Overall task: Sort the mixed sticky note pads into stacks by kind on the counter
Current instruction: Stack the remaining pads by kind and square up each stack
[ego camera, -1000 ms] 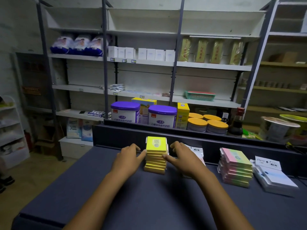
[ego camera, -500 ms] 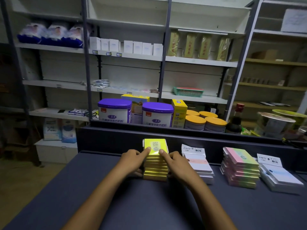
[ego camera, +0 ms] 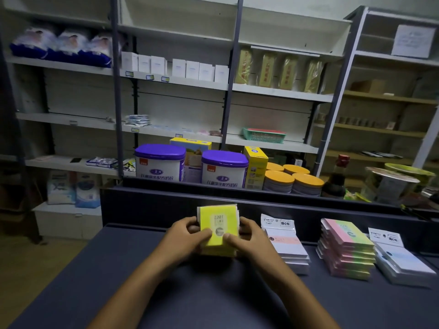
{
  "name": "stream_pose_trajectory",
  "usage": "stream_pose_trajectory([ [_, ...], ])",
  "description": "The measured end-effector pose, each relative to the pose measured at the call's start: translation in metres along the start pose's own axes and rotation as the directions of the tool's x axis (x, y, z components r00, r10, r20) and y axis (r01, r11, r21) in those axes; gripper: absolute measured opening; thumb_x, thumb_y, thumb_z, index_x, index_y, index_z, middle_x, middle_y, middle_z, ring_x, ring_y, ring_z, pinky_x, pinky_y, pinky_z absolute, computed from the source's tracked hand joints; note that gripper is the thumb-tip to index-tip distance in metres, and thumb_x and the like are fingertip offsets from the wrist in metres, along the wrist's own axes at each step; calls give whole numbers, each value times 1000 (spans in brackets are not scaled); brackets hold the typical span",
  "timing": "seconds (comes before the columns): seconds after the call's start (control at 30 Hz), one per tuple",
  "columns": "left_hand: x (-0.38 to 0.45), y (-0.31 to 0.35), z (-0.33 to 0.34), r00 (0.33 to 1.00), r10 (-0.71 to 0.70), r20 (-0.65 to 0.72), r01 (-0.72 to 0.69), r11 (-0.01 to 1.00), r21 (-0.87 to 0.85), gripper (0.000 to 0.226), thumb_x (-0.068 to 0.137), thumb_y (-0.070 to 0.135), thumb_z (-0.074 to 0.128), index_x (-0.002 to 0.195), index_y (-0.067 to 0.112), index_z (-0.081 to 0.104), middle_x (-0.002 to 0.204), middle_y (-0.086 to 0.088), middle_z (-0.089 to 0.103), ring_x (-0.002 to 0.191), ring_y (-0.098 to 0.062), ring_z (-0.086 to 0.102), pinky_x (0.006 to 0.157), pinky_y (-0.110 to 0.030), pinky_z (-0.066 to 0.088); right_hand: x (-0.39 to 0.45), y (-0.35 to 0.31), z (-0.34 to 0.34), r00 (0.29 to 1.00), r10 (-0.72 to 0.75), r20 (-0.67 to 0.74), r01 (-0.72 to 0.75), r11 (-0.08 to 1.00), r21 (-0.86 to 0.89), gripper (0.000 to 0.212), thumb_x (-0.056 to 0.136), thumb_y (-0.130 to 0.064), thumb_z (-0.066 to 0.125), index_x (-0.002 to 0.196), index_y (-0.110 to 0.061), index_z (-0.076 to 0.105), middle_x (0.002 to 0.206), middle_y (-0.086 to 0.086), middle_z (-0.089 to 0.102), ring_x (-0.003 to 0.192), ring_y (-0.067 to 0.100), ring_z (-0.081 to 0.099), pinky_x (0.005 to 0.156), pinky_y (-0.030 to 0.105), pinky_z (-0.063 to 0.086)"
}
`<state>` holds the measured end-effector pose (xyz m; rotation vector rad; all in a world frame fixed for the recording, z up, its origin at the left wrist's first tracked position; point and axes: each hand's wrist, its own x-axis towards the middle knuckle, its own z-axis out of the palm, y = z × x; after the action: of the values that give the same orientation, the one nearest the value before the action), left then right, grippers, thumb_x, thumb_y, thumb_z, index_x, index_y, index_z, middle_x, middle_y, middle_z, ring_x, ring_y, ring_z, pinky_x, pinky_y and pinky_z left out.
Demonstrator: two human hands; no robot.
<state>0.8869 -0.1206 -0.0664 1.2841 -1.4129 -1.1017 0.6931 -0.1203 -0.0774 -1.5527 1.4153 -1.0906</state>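
Left hand [ego camera: 184, 238] and right hand [ego camera: 247, 238] clasp the yellow pad stack [ego camera: 218, 227] by its sides near the counter's [ego camera: 166, 293] back edge; light, wrapped, probably slippery, prone to shearing.

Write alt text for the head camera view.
Both hands, left hand and right hand, grip a yellow pad stack on a dark counter. Three more stacks sit to its right, with shop shelves behind.

two purple-lidded tins [ego camera: 159, 162], orange-lidded jars [ego camera: 293, 181], green basket [ego camera: 264, 135], dark bottle [ego camera: 337, 178]
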Motion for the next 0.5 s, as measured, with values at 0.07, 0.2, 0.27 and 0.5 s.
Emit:
stream_pose_trajectory([
  [0.07, 1, -2, -4, 993, 67, 93, -69, 997, 17, 61, 74, 11, 76, 132, 10, 56, 114, 1, 68, 85, -2, 69, 63, -15, 52, -5, -2, -2, 997, -66, 31, 68, 996, -59, 97, 61, -45, 85, 144, -25, 41, 134, -5, 55, 111, 4, 61, 92, 24, 55],
  [0.2, 0, -12, -3, 970, 108, 217, -142, 979, 145, 104, 59, 12, 74, 150, 19, 25, 142, 1, 27, 106, 5, 52, 76, -5, 46, -11, 2, -2, 981, -156, 118, 168, 981, -99, 94, 72, 2, 77, 148, -25, 28, 140, -1, 29, 104, -25, 49, 77, -3, 41],
  [0.27, -1, -15, -1, 961, 117, 251, -161, 973, 163, 105, 55, 18, 71, 147, 31, 22, 139, 5, 23, 110, 2, 51, 79, -8, 47, -9, 9, 0, 976, -164, 147, 178, 980, -88, 98, 68, 6, 76, 145, -31, 28, 141, 0, 27, 108, -28, 46, 84, 4, 46],
  [0.5, 5, -29, 1, 961, 78, 264, -78, 997, -13, 99, 57, 31, 77, 143, 42, 29, 142, 8, 43, 122, -6, 55, 100, -24, 49, 2, 20, 7, 971, -117, 208, 105, 992, 68, 106, 60, -8, 71, 149, -30, 18, 145, -4, 45, 123, 0, 55, 100, 24, 50],
])
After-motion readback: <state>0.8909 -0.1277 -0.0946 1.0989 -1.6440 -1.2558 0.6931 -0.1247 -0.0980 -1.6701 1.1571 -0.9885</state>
